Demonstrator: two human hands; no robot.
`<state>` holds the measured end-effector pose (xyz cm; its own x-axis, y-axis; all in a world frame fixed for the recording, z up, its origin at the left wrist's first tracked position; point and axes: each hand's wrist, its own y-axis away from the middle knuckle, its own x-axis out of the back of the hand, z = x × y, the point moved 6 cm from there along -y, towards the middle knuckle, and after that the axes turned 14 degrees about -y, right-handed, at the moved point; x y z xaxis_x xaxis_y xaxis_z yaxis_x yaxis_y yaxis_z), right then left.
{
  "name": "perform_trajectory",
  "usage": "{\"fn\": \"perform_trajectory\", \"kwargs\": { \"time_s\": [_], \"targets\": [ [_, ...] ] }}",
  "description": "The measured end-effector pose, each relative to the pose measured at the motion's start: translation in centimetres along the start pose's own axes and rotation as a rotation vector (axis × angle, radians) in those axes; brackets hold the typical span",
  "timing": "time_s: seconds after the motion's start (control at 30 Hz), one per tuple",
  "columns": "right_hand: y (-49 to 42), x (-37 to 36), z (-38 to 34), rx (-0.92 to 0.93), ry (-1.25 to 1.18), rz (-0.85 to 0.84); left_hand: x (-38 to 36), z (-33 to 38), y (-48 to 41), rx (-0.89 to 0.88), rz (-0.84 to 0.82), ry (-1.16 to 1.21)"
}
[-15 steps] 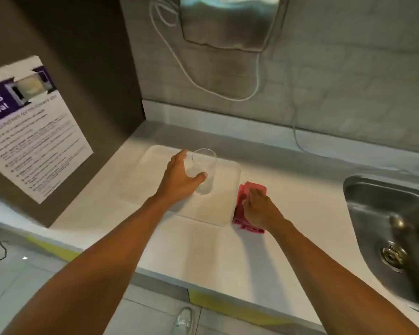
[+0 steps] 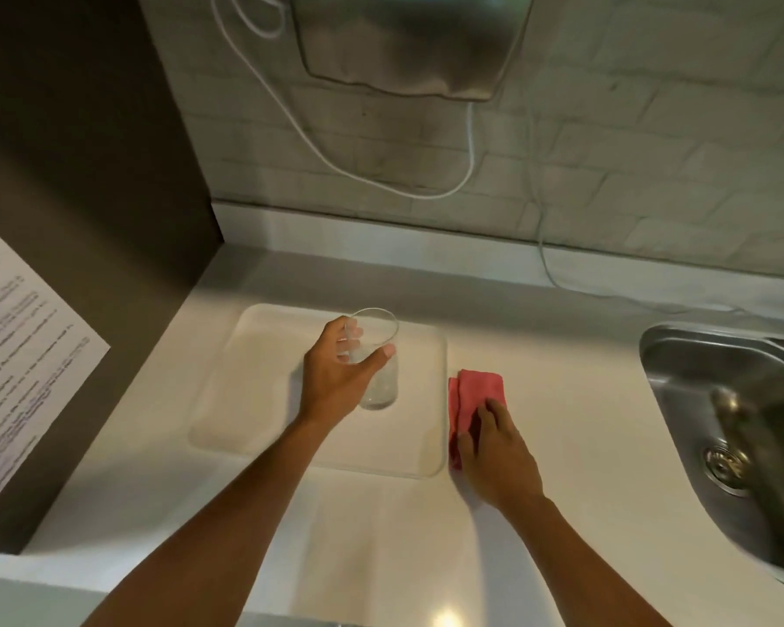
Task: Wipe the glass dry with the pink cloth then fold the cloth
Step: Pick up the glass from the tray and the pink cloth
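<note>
Right hand [image 2: 494, 450] lay flat on the near end of the cloth [image 2: 476, 391], fingers [image 2: 485, 411] spread and pressing down, not yet closed around it; cloth sat folded on the counter [image 2: 381, 536], just beside the right edge of the tray [image 2: 245, 377]. Left hand [image 2: 336, 382] was wrapped around the glass [image 2: 376, 355], thumb on the near right side, fingertips on the far side seen through the wall; glass stood upright on the tray, whether lifted clear or still resting could not be told. Risks, as judged: glass is presumably wet, so a one-handed hold high on a smooth wall could slip, and a drop onto the tray or counter could chip or break it. Pulling the cloth up by one corner would likely shake out its folds, leaving more to refold later. Sink [image 2: 720, 400] lay to the right, well apart from the cloth, so little hazard there. A white cable [image 2: 469, 147] hung on the tiled wall [image 2: 652, 151] beyond, under a metal unit [image 2: 408, 43], clear of both hands. Writing: a printed notice [image 2: 23, 355] on the dark panel at left carried lines of text, too blurred to read. No brand or label visible on glass, cloth or tray.
</note>
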<state>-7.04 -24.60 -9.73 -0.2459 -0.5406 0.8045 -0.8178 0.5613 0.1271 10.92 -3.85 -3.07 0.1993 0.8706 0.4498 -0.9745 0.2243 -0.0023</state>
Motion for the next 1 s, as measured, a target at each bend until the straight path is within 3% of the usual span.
{"fn": "perform_trajectory", "kwargs": {
  "time_s": [0.1, 0.23, 0.43, 0.57, 0.67, 0.7, 0.77, 0.83, 0.9, 0.93, 1.0],
  "targets": [
    [-0.3, 0.5, -0.3, -0.013, 0.014, 0.073, 0.3, -0.8, -1.0, 0.178, 0.043, 0.122],
    [-0.9, 0.6, -1.4, 0.004, 0.025, 0.163, -1.0, -2.7, 0.5, 0.499, -0.105, 0.419],
    [-2.2, 1.0, -1.5, 0.139, 0.19, 0.074, -2.8, -3.3, 3.4, 0.532, -0.193, 0.487],
    [-3.6, 4.2, -0.8, -0.004, -0.327, 0.005, -3.9, -3.2, 4.4, 0.569, -0.227, 0.478],
    [-1.7, 4.9, 0.2, -0.311, -0.951, -0.17, -4.9, -3.0, 5.1, 0.632, -0.255, 0.515],
    [-0.5, 4.9, -0.5, -0.343, -1.128, -0.25, -5.2, -3.0, 5.4, 0.643, -0.265, 0.516],
    [1.3, 6.0, -2.6, -0.243, -1.24, -0.298, -5.8, -2.5, 6.0, 0.628, -0.293, 0.501],
    [2.4, 7.2, -5.1, -0.005, -1.071, -0.284, -6.4, -1.7, 6.5, 0.59, -0.328, 0.496],
    [3.7, 7.7, -7.5, 0.262, -0.728, -0.266, -6.9, -0.8, 7.1, 0.534, -0.359, 0.512],
    [4.2, 7.6, -8.2, 0.33, -0.606, -0.26, -7.2, -0.4, 7.3, 0.508, -0.368, 0.519],
    [4.9, 7.8, -9.0, 0.326, -0.596, -0.219, -7.3, 0.2, 7.9, 0.482, -0.381, 0.527]
  ]
}}
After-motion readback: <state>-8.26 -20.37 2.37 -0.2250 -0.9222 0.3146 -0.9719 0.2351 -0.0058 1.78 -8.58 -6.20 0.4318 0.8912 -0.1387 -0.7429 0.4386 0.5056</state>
